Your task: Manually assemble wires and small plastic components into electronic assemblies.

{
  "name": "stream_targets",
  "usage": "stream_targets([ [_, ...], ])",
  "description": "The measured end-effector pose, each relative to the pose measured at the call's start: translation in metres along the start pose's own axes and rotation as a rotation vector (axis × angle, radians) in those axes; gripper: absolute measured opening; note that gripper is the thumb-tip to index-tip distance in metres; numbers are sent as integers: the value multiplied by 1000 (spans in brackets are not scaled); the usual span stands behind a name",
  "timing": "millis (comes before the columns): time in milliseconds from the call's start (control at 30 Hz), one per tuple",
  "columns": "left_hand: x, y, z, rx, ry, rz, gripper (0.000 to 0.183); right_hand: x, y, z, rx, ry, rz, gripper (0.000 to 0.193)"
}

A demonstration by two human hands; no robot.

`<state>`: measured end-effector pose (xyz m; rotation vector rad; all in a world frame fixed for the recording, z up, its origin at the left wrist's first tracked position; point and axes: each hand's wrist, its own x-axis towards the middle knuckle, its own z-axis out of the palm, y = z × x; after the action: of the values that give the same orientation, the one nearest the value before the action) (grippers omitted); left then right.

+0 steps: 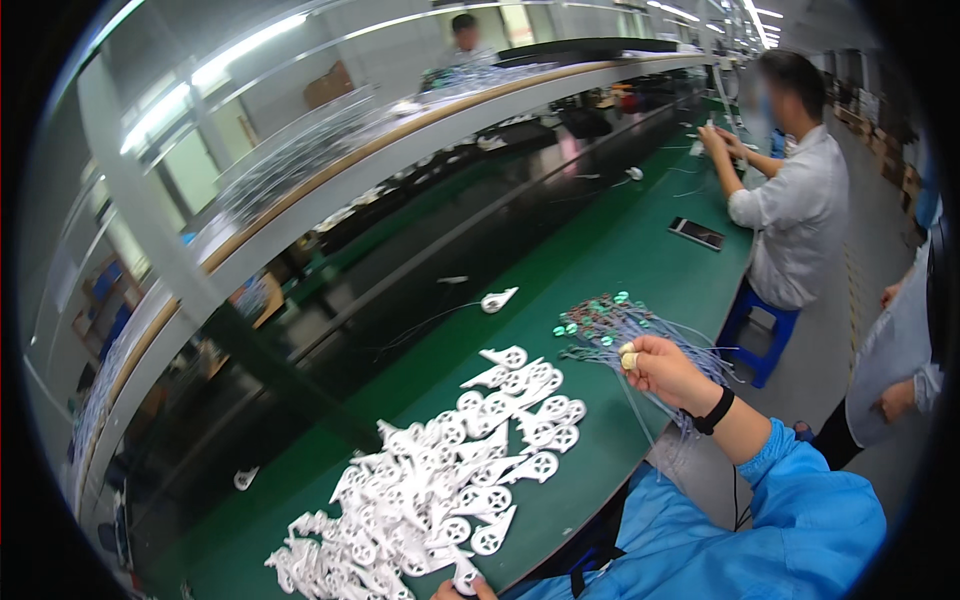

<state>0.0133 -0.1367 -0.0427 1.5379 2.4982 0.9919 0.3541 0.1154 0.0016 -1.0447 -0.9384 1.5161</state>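
At the lower edge my left hand [480, 590], only partly in view, grips a white plastic housing [465, 575] with a round spoked end. It is at the near end of a large pile of similar white housings [420, 490] on the green table. My right hand [665, 372] is raised to the right of the pile, its thumb and forefinger tips pressed together under pale yellow finger covers. What they pinch, if anything, is too small to make out. Thin wires hang below that hand. Just behind it lies a bundle of grey wires [640, 330] with small green round ends.
One wired white housing [497, 299] lies apart, farther back. A phone [697, 233] rests near the right table edge. A co-worker [800, 190] sits beyond on a blue stool [757, 335]; another person [900, 350] stands at right. A raised shelf [400, 125] runs along the left.
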Motion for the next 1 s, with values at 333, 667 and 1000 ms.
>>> stream_targets([
  [333,-5,14,11,-137,52,-97,36,-3,17,-31,-1329,38,-398,20],
  [667,-13,37,-1,-669,180,-190,25,41,4,-45,-1402,127,-281,13],
  [1000,7,86,16,-1424,-296,-540,18,-36,-150,-30,-160,136,-476,12],
])
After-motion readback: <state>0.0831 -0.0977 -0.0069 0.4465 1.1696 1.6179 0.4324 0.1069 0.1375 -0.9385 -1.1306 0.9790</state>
